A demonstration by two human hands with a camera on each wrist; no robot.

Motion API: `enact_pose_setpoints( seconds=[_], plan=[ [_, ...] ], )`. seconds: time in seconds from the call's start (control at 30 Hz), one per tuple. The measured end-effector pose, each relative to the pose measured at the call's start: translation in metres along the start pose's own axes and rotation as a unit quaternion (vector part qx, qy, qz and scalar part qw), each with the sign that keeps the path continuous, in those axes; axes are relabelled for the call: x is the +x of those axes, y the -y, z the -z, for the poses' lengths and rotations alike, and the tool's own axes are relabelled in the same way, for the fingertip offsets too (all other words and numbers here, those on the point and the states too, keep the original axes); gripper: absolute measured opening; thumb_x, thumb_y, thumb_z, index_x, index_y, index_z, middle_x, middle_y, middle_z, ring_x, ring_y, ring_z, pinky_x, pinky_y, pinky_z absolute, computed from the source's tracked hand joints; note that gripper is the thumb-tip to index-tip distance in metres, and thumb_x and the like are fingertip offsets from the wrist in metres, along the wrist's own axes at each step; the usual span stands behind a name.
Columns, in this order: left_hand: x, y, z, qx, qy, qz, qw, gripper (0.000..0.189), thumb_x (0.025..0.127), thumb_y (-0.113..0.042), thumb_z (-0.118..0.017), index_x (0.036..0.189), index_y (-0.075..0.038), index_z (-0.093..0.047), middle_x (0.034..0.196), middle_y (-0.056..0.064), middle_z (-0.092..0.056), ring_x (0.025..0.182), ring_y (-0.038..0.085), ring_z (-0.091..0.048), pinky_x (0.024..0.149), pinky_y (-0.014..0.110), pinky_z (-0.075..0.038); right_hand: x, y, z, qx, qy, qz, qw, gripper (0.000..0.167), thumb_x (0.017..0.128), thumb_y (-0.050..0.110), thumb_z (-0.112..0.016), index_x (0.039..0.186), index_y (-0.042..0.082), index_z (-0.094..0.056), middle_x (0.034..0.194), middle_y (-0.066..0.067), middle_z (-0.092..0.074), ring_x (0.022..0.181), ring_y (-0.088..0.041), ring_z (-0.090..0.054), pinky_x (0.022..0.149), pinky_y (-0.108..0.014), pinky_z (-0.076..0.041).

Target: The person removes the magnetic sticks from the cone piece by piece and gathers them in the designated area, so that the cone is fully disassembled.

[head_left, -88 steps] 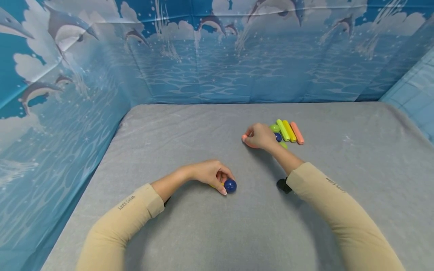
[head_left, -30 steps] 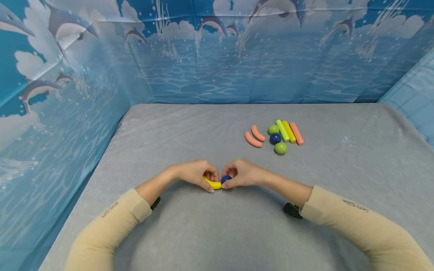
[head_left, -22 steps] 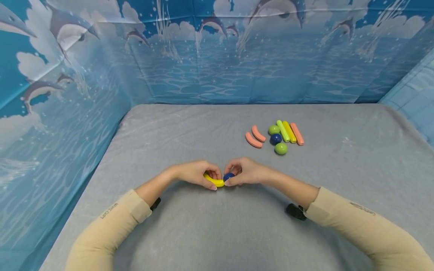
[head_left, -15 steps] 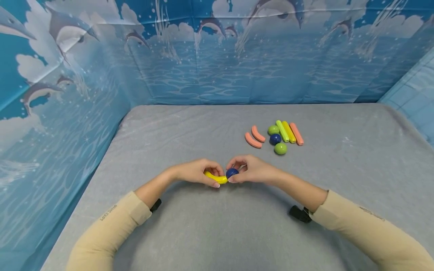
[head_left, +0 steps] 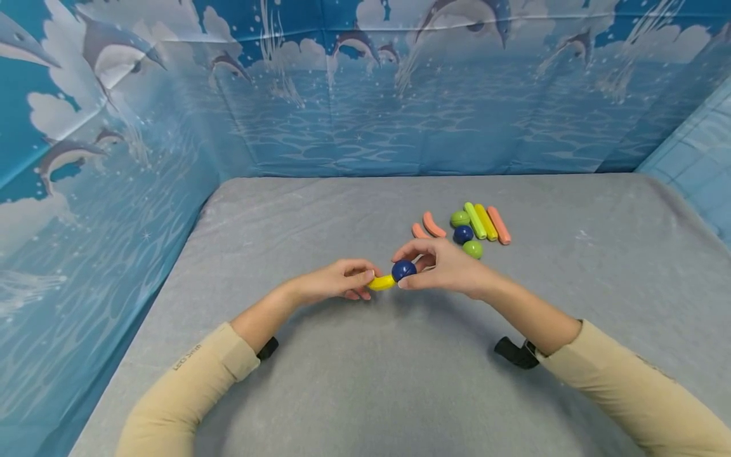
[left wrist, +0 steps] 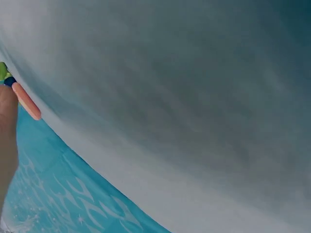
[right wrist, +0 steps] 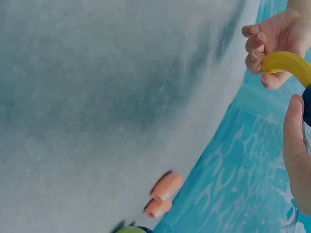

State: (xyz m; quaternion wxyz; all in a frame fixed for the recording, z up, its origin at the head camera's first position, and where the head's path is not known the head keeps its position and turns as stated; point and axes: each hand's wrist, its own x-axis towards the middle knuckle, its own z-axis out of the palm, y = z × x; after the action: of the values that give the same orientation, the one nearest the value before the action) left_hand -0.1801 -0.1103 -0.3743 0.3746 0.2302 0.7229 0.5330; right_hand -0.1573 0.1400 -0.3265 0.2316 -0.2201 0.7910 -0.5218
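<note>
In the head view my left hand (head_left: 334, 281) pinches a yellow curved stick (head_left: 381, 283) near its left end, between thumb and fingers. My right hand (head_left: 454, 270) holds a dark blue ball (head_left: 403, 270) with thumb and fingertips curled round it. The stick's right end meets the ball; both appear raised off the cloth. The right wrist view shows the yellow curved stick (right wrist: 286, 63) touching the blue ball (right wrist: 307, 104), which is cut by the frame edge. At the left edge of the left wrist view, part of a hand (left wrist: 7, 116) shows.
Beyond the right hand lie two salmon curved sticks (head_left: 433, 225), one partly hidden, two green balls (head_left: 460, 219) and another blue ball (head_left: 463, 235). Beside them are straight green (head_left: 475, 221), yellow (head_left: 486, 222) and salmon (head_left: 499, 225) sticks. A dolphin-print curtain (head_left: 365, 120) stands behind the grey cloth.
My right hand has left the salmon curved stick and taken hold of the blue ball at the yellow stick's end. Both hands have since lifted the pieces and shifted them forward and right.
</note>
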Motion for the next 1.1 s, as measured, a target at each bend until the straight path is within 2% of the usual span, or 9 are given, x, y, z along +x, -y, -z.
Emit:
enact_pose_setpoints(
  seconds=[0.1,0.2,0.33,0.43,0.57,0.63,0.7,0.83,1.1],
  plan=[
    [0.003,-0.004,-0.004,-0.08,-0.026,0.03,0.9959,0.043,0.101,-0.031,-0.039,0.133,-0.002,-0.046,0.111,0.009,-0.056,0.089,0.018,-0.058,0.079,0.027,-0.047,-0.001,0.001,0.002,-0.008,0.001,0.014,0.9999,0.04,0.078,0.013,-0.075,0.114,0.003,-0.06,0.103,-0.01,-0.061,0.089,-0.027,-0.059,0.075,-0.035,-0.05],
    [0.007,-0.011,-0.008,-0.159,-0.064,0.064,0.9832,0.047,0.1,-0.026,-0.044,0.14,-0.001,-0.037,0.105,0.008,-0.056,0.083,0.015,-0.058,0.074,0.022,-0.048,0.0,0.002,0.002,-0.012,-0.004,0.027,0.9996,0.04,0.077,0.01,-0.076,0.113,0.002,-0.061,0.102,-0.01,-0.061,0.088,-0.027,-0.058,0.075,-0.034,-0.051],
    [0.011,-0.021,-0.015,-0.274,-0.131,0.09,0.9486,0.053,0.097,-0.016,-0.051,0.145,-0.005,-0.029,0.099,0.009,-0.055,0.075,0.012,-0.057,0.068,0.019,-0.048,0.0,0.003,0.004,-0.023,-0.031,0.034,0.9987,0.04,0.076,0.008,-0.077,0.112,0.001,-0.061,0.103,-0.01,-0.061,0.088,-0.026,-0.058,0.077,-0.033,-0.051],
    [0.014,-0.026,-0.02,-0.337,-0.183,0.085,0.9196,0.055,0.096,-0.012,-0.052,0.145,-0.004,-0.028,0.101,0.009,-0.055,0.075,0.011,-0.056,0.069,0.019,-0.048,0.001,0.002,0.007,-0.021,-0.054,0.031,0.9979,0.04,0.076,0.008,-0.077,0.112,0.002,-0.061,0.107,-0.01,-0.06,0.09,-0.025,-0.058,0.079,-0.032,-0.051],
    [0.02,-0.03,-0.026,-0.372,-0.254,0.055,0.8911,0.057,0.094,-0.01,-0.055,0.144,-0.002,-0.029,0.119,0.013,-0.054,0.084,0.012,-0.054,0.089,0.026,-0.044,0.001,-0.001,0.008,-0.009,-0.076,0.021,0.9968,0.042,0.077,0.009,-0.076,0.114,0.0,-0.059,0.111,-0.013,-0.057,0.089,-0.025,-0.058,0.078,-0.03,-0.051],
    [0.022,-0.031,-0.03,-0.377,-0.284,0.028,0.8811,0.055,0.093,-0.009,-0.057,0.142,-0.001,-0.032,0.128,0.016,-0.05,0.087,0.013,-0.053,0.099,0.033,-0.038,0.001,-0.002,0.008,-0.004,-0.088,0.01,0.9961,0.044,0.077,0.011,-0.076,0.116,0.0,-0.059,0.113,-0.013,-0.056,0.088,-0.025,-0.058,0.076,-0.029,-0.051],
    [0.024,-0.031,-0.033,-0.366,-0.31,-0.001,0.8775,0.05,0.093,-0.009,-0.058,0.138,-0.002,-0.039,0.129,0.016,-0.05,0.088,0.013,-0.053,0.103,0.038,-0.034,0.002,-0.002,0.008,0.004,-0.101,-0.005,0.9949,0.045,0.078,0.015,-0.076,0.117,0.001,-0.059,0.113,-0.013,-0.056,0.088,-0.026,-0.057,0.075,-0.029,-0.051],
    [0.027,-0.033,-0.037,-0.316,-0.347,-0.052,0.8816,0.042,0.092,-0.008,-0.059,0.132,-0.006,-0.049,0.114,0.012,-0.058,0.086,0.013,-0.057,0.098,0.038,-0.04,0.004,-0.001,0.009,0.029,-0.112,-0.031,0.9928,0.047,0.079,0.019,-0.076,0.119,0.001,-0.06,0.113,-0.012,-0.059,0.089,-0.026,-0.056,0.077,-0.033,-0.05],
    [0.027,-0.035,-0.041,-0.285,-0.319,-0.099,0.8985,0.052,0.091,-0.001,-0.057,0.139,-0.016,-0.044,0.104,0.009,-0.057,0.087,0.015,-0.062,0.084,0.029,-0.05,0.005,-0.003,0.011,0.083,-0.103,-0.063,0.9892,0.046,0.08,0.02,-0.074,0.119,0.0,-0.06,0.106,-0.012,-0.06,0.086,-0.021,-0.061,0.087,-0.046,-0.047]
  ],
)
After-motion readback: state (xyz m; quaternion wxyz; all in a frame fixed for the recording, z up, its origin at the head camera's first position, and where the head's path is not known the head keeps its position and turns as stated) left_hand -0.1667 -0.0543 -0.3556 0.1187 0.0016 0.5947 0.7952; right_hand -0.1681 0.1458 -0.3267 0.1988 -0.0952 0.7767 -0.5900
